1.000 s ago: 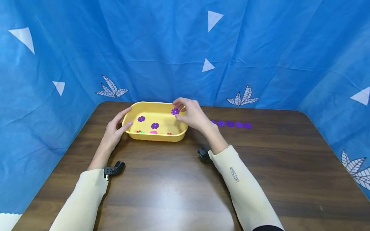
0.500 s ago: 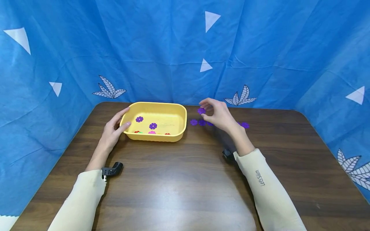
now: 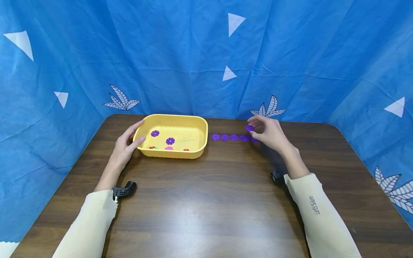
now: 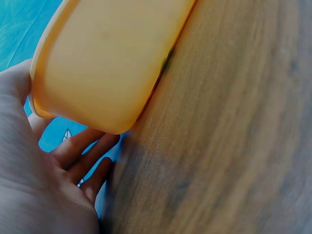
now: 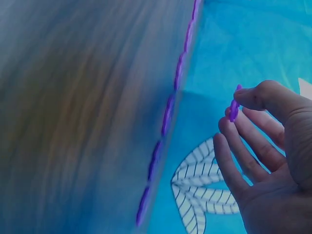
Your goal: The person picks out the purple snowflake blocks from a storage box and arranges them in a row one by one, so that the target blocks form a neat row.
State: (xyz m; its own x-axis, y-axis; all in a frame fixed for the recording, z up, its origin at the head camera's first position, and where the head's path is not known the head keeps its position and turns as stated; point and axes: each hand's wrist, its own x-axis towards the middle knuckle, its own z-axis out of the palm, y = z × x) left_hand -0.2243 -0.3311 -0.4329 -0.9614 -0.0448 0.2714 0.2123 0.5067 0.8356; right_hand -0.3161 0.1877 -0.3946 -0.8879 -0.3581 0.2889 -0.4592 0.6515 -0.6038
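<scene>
Right of centre, at the far side of the table (image 3: 193, 208), your right hand (image 3: 270, 133) had one purple disc (image 3: 250, 128) pinched between thumb and fingertip. Right wrist view showed that disc edge-on, other fingers extended. Held disc was off the table, apart from the ones lying there.

Just near of it, a row of purple discs (image 3: 234, 137) ran left to right on the table, lying flat, close together. Head view gave you five; the rightmost of those was partly covered by your hand. Couldn't tell whether your hand hid more.

Just left of the row stood the yellow basin (image 3: 173, 154), upright on the table. Your left hand (image 3: 124, 145) gripped its left end: thumb over the rim, fingers round the outside. Left wrist view showed three fingers below the rim.

Inside the basin you had two purple discs (image 3: 170, 141): one far left, one nearer and further right. Along the near wall: a pink piece (image 3: 169, 148), red pieces (image 3: 186, 149) and a green piece (image 3: 156, 148), partly hidden by that wall.

Further out, cream sleeves (image 3: 85, 225) covered both your forearms, lettering (image 3: 314, 205) on the right one. A black wrist device (image 3: 125, 190) stuck out at each cuff. Blue cloth (image 3: 174, 46) hung beyond the table's far edge, printed with white triangles (image 3: 235, 23) and white leaves (image 3: 122, 100).
</scene>
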